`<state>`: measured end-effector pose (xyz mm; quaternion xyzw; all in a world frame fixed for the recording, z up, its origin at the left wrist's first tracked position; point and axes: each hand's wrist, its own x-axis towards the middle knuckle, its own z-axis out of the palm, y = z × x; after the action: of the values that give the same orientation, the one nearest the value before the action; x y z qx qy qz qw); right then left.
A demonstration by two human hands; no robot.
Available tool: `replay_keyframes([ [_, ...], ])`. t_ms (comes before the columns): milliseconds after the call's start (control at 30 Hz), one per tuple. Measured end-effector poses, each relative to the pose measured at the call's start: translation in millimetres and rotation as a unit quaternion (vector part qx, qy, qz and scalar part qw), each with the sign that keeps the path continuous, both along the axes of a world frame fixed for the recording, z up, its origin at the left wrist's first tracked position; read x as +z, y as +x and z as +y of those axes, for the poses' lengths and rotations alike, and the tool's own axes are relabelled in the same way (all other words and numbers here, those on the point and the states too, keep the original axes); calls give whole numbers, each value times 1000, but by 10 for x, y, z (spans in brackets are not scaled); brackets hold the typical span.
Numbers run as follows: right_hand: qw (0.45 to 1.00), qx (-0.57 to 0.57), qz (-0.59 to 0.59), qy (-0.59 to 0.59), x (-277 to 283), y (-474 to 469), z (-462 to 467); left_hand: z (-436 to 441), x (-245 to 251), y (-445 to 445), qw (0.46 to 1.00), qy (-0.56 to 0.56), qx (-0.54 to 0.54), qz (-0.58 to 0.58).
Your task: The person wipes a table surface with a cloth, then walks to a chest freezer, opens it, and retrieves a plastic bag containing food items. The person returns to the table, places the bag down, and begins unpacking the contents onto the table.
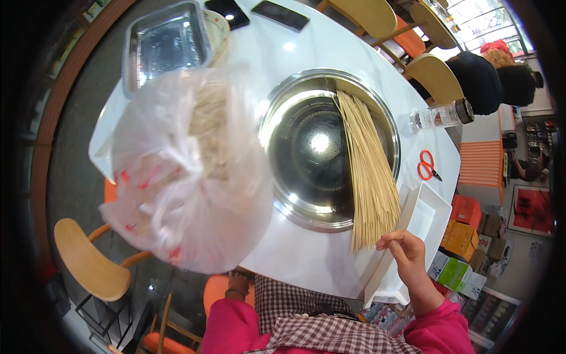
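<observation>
My right hand (pixel 407 253) hovers beside the lower ends of a bundle of thin bamboo skewers (pixel 370 172), its fingers curled and thumb apart. I see nothing held in it. The skewers slant across a round steel-rimmed recess (pixel 300 217) with a dark glossy bottom, and their lower ends overhang its rim. Under my right wrist a long white tray (pixel 422 217) lies along the table edge. My left hand (pixel 239 282) is down below the tabletop, touching an orange chair seat (pixel 213 290); its fingers are partly hidden.
A large knotted plastic bag (pixel 190 177) bulges up at left, hiding part of the table. Behind it are a clear rectangular tub (pixel 170 44), a plate (pixel 216 33) and two phones (pixel 281 15) (pixel 227 13). Red-handled scissors (pixel 427 166) and a black-capped jar (pixel 442 116) lie at right.
</observation>
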<state>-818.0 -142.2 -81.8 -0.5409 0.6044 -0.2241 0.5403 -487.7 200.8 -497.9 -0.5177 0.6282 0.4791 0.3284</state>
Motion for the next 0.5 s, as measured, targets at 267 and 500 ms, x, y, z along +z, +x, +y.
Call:
replay_keyframes([
  [267,999,-31,10,24,-117,-7,67,-349,-205,23,997,64,-23,32],
  [500,998,-66,15,16,-102,-47,91,-513,-251,55,1000,9,11,27],
])
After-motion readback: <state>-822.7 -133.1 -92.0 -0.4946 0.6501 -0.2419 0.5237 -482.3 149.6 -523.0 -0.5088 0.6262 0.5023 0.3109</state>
